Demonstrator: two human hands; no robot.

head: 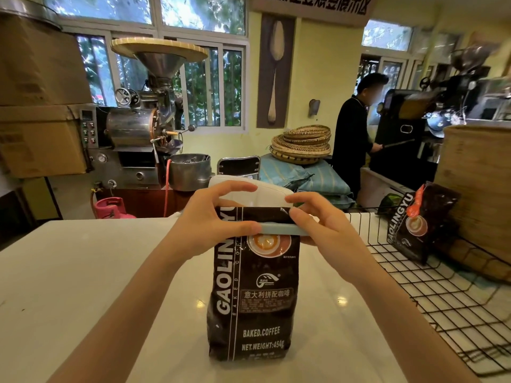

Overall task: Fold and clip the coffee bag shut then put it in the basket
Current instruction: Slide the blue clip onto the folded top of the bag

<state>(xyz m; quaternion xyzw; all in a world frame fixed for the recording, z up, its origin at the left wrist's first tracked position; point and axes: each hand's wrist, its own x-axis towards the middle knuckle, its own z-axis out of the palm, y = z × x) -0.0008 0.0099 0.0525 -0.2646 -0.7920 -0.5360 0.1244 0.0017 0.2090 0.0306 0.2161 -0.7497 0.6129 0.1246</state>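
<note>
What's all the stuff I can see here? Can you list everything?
coffee bag: one, black, upright on the table, centre
clip: one, pale blue and white, open over the bag's folded top
table: one, white, foreground
wire basket: one, black, right on the table
second coffee bag: one, black, leaning in the basket
roaster: one, metal, back left
woven trays: a stack, tan, behind
person in black: one, back right
left hand: on the clip's left end
right hand: on the clip's right end
</note>
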